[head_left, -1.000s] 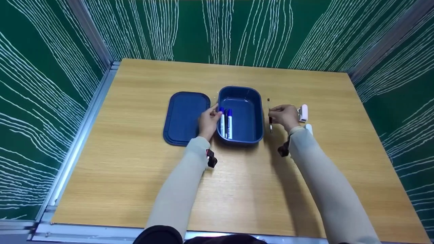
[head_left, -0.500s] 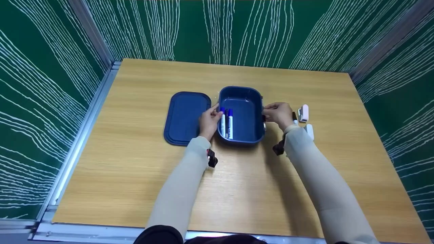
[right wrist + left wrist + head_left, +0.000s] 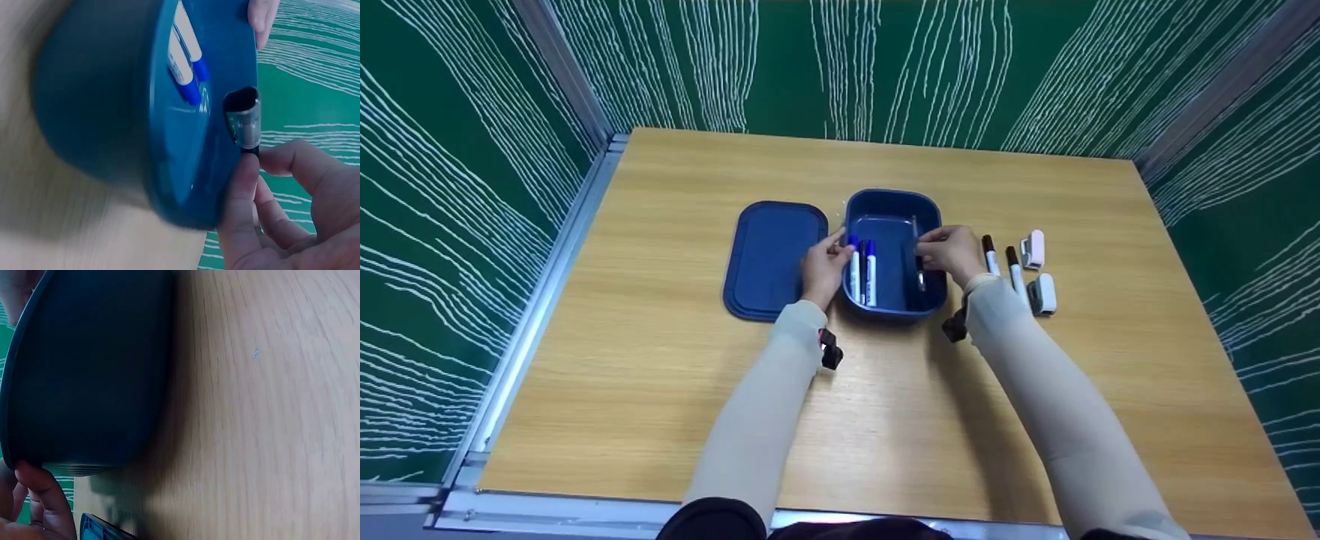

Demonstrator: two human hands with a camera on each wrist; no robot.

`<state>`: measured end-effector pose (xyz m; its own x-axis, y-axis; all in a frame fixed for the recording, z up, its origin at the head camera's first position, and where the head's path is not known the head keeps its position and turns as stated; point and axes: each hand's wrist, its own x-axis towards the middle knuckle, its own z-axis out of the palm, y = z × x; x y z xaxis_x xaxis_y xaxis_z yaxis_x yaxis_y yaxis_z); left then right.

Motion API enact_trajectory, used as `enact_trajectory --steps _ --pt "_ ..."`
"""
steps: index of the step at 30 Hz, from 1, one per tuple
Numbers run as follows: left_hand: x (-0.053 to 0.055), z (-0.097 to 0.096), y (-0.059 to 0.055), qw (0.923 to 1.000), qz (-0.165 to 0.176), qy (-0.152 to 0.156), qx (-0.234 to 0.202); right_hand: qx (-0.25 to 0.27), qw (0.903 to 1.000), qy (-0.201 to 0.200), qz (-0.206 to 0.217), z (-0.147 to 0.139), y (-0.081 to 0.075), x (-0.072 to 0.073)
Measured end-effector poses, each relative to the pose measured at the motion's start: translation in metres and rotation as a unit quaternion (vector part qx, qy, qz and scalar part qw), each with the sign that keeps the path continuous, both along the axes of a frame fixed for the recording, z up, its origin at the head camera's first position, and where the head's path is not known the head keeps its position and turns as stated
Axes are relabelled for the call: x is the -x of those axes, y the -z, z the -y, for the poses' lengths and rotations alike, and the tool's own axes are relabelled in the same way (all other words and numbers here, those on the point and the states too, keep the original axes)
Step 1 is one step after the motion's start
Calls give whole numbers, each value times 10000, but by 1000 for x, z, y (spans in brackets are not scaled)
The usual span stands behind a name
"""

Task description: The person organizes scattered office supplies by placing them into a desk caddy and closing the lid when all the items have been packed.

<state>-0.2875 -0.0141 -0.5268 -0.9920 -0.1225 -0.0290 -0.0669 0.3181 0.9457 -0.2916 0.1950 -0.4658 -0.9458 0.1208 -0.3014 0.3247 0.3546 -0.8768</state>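
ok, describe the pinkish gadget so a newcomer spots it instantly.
On the wooden table, find the open blue box. To its right, past two dark-capped markers, lies a small pinkish gadget, the farther of two. Its pinkish body sets it apart: the nearer gadget is white.

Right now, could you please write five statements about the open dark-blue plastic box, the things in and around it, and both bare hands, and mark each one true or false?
1. The right hand holds a slim dark pen with a silvery end. True.
2. Two white markers with blue caps lie inside the open dark-blue plastic box. True.
3. The flat dark-blue rectangular lid covers the box. False: it lies on the wood-grained table, left of the box.
4. The left hand holds a marker. False: it grips the box's rim.
5. Two white markers with dark caps lie on the table, right of the box. True.
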Motion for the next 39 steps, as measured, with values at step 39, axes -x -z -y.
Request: enact_trajectory --steps 39 --pt "3 0 5 9999 -93 -20 -77 -486 9984 -80 261 46 57 2"
